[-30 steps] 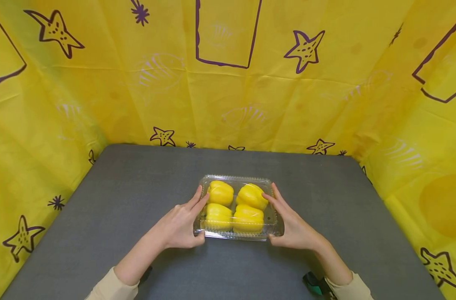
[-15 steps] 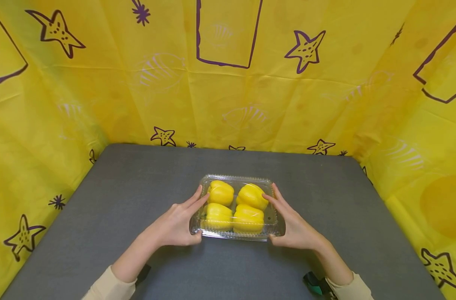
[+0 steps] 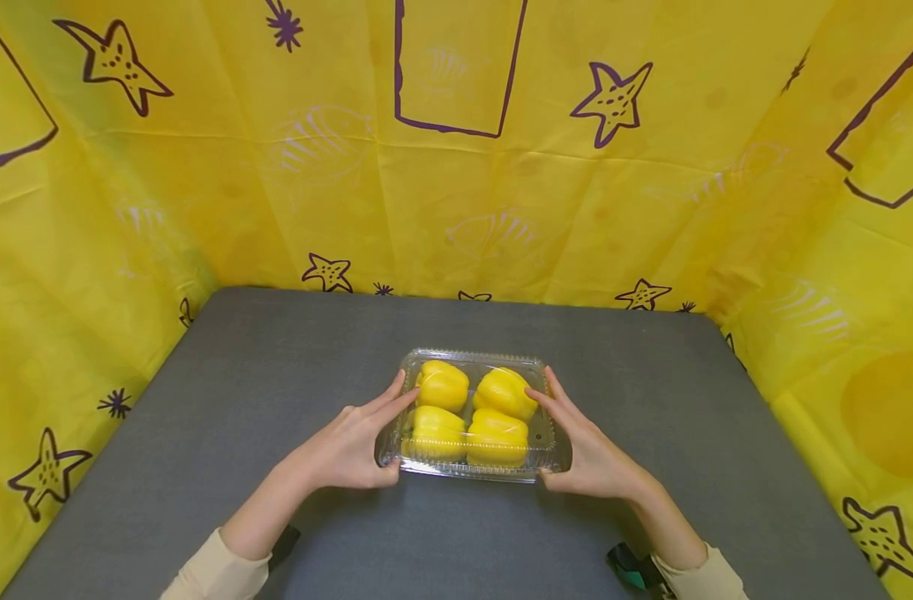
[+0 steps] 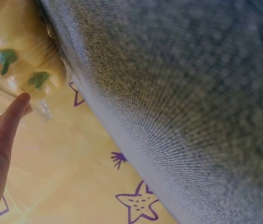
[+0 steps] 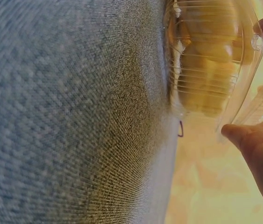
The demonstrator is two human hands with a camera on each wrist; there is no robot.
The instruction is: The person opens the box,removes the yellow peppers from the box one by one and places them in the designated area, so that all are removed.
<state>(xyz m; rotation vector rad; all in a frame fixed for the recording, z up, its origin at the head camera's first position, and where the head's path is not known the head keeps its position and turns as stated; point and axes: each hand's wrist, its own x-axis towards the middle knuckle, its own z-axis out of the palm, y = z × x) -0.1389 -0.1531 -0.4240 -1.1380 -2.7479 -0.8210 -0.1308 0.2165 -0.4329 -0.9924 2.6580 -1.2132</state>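
Observation:
A clear plastic clamshell container (image 3: 467,475) rests on the grey table with several yellow bell peppers (image 3: 497,437) inside. My left hand (image 3: 351,450) holds its left side, the thumb at the near left corner and the fingers spread over the lid's edge. On the opposite side my right hand (image 3: 594,454) grips the container likewise, its thumb at the near right corner and a fingertip on the lid. Two green pepper stems (image 4: 39,79) show through the plastic in the left wrist view. In the right wrist view, the thumb (image 5: 236,134) touches the container's rim.
The dark grey table (image 3: 291,350) reaches back to a yellow curtain (image 3: 456,192) printed with starfish and fish, which encloses it on three sides. Dark straps show under both forearms, the right strap (image 3: 629,568) with a green patch.
My left hand has shifted slightly left, its thumb moving a little outward at the near left corner. The right hand and the peppers stay where they were.

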